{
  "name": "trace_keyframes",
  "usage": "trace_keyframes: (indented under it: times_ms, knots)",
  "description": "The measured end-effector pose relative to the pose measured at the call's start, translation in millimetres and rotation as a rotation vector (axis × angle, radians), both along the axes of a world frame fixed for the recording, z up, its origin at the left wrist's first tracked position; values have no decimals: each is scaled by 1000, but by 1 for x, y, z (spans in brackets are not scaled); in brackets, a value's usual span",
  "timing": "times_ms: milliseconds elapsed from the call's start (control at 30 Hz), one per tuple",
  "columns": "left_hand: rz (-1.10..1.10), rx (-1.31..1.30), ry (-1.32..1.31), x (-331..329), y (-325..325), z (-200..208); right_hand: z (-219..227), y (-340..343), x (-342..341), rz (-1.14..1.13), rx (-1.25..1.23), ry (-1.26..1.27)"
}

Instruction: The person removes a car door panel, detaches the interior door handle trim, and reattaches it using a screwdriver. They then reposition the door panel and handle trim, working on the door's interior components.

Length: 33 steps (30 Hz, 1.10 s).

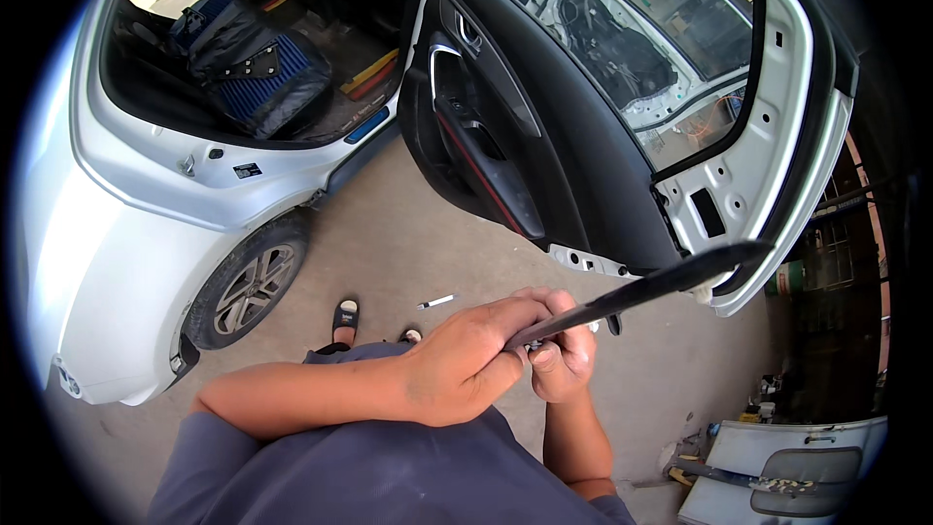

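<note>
A long black trim strip (641, 290) stretches from my hands up to the right, its far end overlapping the lower edge of the opened car door (544, 156). My left hand (466, 360) is closed around the strip's near end. Just beside it, my right hand (567, 362) has its fingers curled and its thumb bent at the same end, where a small shiny bit shows between the hands. The strip hides part of the right fingers. The door has a black inner panel with a red line and a bare white metal frame.
On the left stands the white car body (126, 262) with its rear wheel (255, 282) and a seat (258, 73) inside. A white pen-like tube (437, 301) lies on the concrete floor near my sandalled foot (346, 316). A detached white panel (777, 472) lies at lower right.
</note>
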<state>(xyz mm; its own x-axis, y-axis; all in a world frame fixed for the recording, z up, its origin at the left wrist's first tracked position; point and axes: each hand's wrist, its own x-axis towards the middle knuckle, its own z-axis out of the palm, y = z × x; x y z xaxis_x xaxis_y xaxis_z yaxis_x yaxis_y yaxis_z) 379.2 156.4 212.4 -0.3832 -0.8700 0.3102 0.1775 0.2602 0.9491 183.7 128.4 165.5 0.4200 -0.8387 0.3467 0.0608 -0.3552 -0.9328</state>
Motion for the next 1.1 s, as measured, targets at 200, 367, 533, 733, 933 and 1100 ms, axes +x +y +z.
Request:
trace_keyframes:
  times_ms: [200, 367, 533, 733, 933, 1100]
  knots:
    - [23, -87, -11, -16, 1, -12, 1, 6, -8, -93, 5, 155]
    - [30, -61, -75, -17, 4, -12, 12, 11, -9, -87, 101, 232]
    - [53, -78, -95, -20, 5, -16, 23, 15, -3, -92, 291, 110]
    - [99, -104, -169, -24, 9, -17, -2, 13, -2, 73, 352, -244]
    - [47, -23, -181, -22, -2, -20, -21, -4, -10, 127, 191, -212]
    - [-90, 134, -84, -8, -34, -15, -20, -15, -11, 53, 373, -164]
